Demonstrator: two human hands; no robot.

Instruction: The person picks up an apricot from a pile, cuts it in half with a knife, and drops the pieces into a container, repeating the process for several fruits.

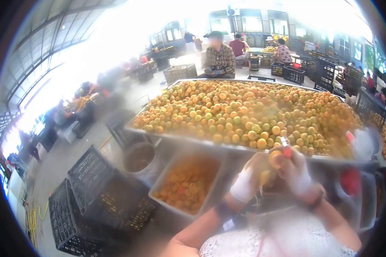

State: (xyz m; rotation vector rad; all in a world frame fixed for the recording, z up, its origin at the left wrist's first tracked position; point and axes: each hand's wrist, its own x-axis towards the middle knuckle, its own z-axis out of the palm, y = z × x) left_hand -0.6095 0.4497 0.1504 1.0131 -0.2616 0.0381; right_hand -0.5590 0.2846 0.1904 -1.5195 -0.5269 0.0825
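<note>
Both of my hands meet in front of my chest at the near edge of a large fruit-filled table. My left hand (254,172), in a pale glove, is closed round a round orange fruit (275,159). A small tool with a red handle (287,151) and a light tip is gripped in my gloved right hand (297,169), right against the fruit. Blur hides the tool's exact kind. Below the fingers hangs a yellowish strip or piece (266,176), too blurred to name. Heaped orange fruit (244,111) covers the table just beyond my hands.
At my left stand a white tub (218,173) with orange pieces, a bucket (126,160) and black crates (88,175). A red object (350,180) is at my right. Across the table sits a person in a checked shirt (222,58). More people and stacked crates (325,73) are behind.
</note>
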